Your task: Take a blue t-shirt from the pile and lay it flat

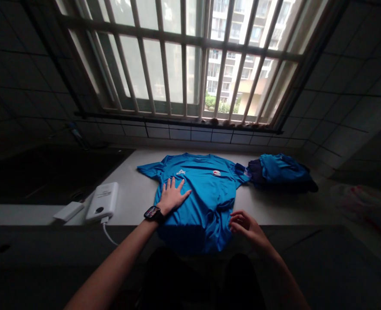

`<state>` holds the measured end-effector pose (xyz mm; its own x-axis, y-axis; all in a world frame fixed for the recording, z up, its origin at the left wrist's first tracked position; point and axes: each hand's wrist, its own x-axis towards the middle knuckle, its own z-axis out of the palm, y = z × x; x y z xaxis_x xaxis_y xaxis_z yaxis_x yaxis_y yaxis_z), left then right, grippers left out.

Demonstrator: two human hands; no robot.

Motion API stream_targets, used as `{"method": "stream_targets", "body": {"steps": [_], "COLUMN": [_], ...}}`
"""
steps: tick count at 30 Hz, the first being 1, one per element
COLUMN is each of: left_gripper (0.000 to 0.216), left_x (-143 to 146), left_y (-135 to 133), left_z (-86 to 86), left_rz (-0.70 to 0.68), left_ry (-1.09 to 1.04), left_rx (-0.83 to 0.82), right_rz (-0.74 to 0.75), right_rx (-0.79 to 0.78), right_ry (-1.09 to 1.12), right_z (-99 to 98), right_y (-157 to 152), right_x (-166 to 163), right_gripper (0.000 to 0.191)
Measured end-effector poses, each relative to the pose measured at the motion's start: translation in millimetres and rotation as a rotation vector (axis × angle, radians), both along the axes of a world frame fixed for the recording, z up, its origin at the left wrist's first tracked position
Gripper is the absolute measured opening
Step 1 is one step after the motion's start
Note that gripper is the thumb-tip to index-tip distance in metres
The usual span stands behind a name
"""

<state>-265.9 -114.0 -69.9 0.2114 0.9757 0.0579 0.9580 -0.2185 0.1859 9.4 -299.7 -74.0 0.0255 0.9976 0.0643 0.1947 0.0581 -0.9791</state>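
A blue T-shirt (200,189) lies spread on the counter, collar toward the window, its hem hanging over the front edge. Two small white marks show on its chest, and creases gather at its lower right. My left hand (173,193) rests flat on the left side of the shirt with its fingers spread; a black watch is on that wrist. Beside the shirt's lower right edge is my right hand (244,224), fingers loosely curled and apart, with nothing seen in them. Whether its fingertips touch the cloth I cannot tell.
A pile of blue and dark clothes (284,168) sits right of the shirt. On the left are a white power bank (103,200) with a cable and a small white box (69,212), near a dark sink (48,172). A barred window (184,43) stands behind the counter (274,211).
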Motion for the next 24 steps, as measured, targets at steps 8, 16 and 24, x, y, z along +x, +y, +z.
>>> {"method": "stream_targets", "body": {"steps": [8, 16, 24], "left_gripper": [0.068, 0.065, 0.064], "left_x": [-2.9, -2.7, -2.1], "left_y": [26.9, 21.1, 19.7], "left_z": [6.5, 10.9, 14.2], "left_rz": [-0.052, -0.051, -0.041], "left_ry": [0.019, 0.001, 0.001], "left_rx": [0.008, 0.010, 0.001], "right_rz": [-0.222, -0.192, -0.677], "right_rx": [0.102, -0.095, 0.067], "right_ry": [-0.373, 0.338, 0.240], "right_z": [-3.7, 17.7, -6.8], "right_y": [26.9, -11.2, -37.0], "right_x": [-26.5, -22.6, 48.5], "right_gripper": [0.025, 0.062, 0.036]}}
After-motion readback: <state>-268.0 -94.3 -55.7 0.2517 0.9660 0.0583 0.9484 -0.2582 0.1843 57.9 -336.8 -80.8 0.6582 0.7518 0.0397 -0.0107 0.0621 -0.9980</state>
